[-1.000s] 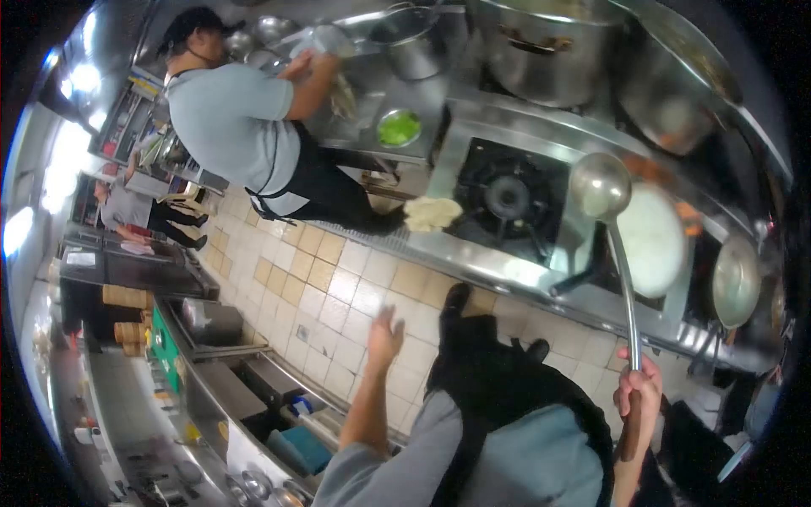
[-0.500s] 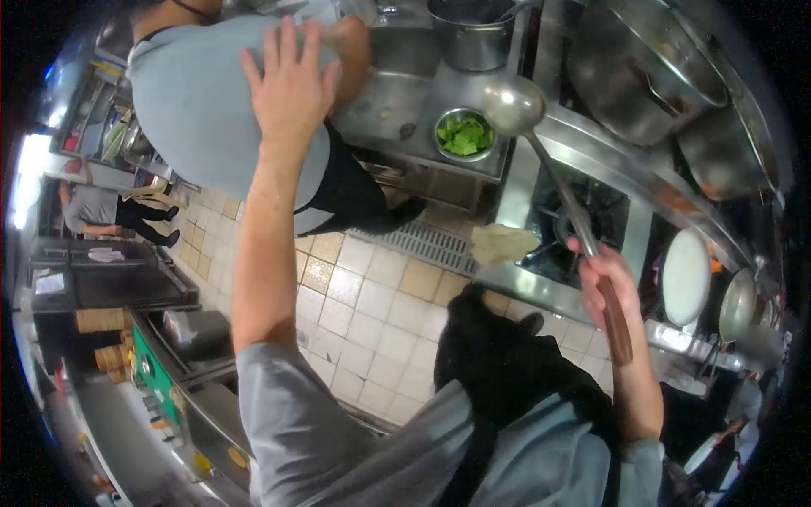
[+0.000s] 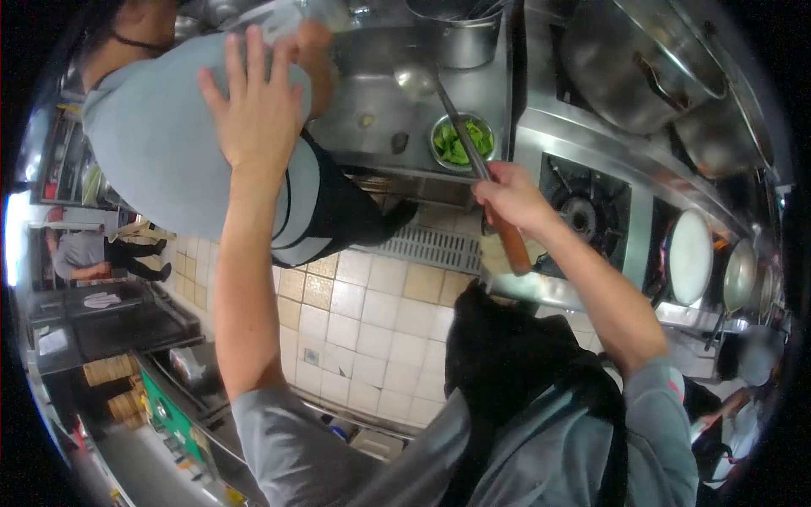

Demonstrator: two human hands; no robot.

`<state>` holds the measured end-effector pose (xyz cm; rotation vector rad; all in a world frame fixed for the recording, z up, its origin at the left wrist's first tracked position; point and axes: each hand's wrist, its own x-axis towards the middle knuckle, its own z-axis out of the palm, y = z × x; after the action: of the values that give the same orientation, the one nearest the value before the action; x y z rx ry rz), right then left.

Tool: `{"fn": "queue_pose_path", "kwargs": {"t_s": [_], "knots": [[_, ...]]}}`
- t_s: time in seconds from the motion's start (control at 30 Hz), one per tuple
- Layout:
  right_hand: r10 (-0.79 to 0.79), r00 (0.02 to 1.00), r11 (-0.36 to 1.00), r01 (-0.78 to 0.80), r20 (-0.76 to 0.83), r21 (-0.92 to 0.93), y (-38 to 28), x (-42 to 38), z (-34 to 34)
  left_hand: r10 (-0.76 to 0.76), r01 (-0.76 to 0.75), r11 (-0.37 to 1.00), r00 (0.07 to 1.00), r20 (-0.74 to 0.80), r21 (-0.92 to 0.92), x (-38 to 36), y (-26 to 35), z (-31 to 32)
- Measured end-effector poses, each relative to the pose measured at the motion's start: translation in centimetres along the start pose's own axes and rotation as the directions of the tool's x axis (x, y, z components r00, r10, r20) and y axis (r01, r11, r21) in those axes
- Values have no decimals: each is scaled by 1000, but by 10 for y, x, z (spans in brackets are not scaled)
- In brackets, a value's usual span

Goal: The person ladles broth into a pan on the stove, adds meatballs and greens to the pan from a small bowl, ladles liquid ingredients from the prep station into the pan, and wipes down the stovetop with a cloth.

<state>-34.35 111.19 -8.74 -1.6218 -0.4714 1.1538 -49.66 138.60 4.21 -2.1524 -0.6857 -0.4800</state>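
Note:
My left hand (image 3: 258,131) rests spread on the grey shirt (image 3: 160,144) of a person standing at the steel counter. In my right hand (image 3: 517,198) is a long ladle (image 3: 460,127), gripped round its brown wooden handle. The ladle's round metal bowl points away from me, over the counter and sink area. Its shaft passes in front of a metal bowl of green leaves (image 3: 459,152) at the counter's edge. Below the right hand, a beige cloth (image 3: 497,252) hangs by the stove's edge, partly hidden by the handle.
A gas burner (image 3: 583,211) lies right of my right hand. Large steel pots (image 3: 638,72) stand behind it, and a dark-handled pot (image 3: 465,42) sits on the counter. A white oval dish (image 3: 691,258) is farther right. Other people are at the far left and lower right; tiled floor (image 3: 363,313) lies below.
My right hand and the ladle have swung left and away from me, from over the burner to over the counter. My left hand stays on the person's shirt.

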Motion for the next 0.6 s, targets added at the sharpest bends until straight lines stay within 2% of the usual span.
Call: {"fn": "queue_pose_path", "kwargs": {"t_s": [0.07,0.17,0.2,0.23,0.27,0.3,0.37,0.43,0.5,0.57,0.6], "knots": [[-22,999,991,17,-39,-131,0,6,1,-4,3,1000,999,37,26,2,-2,-3],[-33,998,975,21,-51,-223,-11,-6,-7,-18,13,998,997,77,67,6,-4,-22],[-40,993,996,31,-108,-87,-2,-10,-9,-22,13,994,997,77,112,4,-4,-26],[-50,981,997,60,-187,48,7,-14,-14,-49,43,996,996,80,79,4,-4,-23],[-33,996,984,48,-86,171,7,-25,-29,5,-6,1000,999,-37,-27,-4,-12,-8],[-48,999,954,38,25,298,8,-40,-47,5,-4,999,999,-36,44,-7,-14,-7],[-74,993,890,23,94,456,13,-81,-74,78,-92,995,959,-274,-40,-11,-26,1],[-150,984,869,84,99,487,33,-122,-103,93,-108,993,966,-241,-49,-12,-31,0],[-51,998,829,25,32,558,42,-186,-128,106,-121,991,969,-224,-52,-16,-29,-7],[-16,996,793,63,-83,606,50,-250,-139,126,-206,957,930,-346,-203,-18,-30,-1],[-12,991,780,94,-135,619,56,-282,-145,61,-173,939,934,-351,-297,-18,-11,-27]]}}
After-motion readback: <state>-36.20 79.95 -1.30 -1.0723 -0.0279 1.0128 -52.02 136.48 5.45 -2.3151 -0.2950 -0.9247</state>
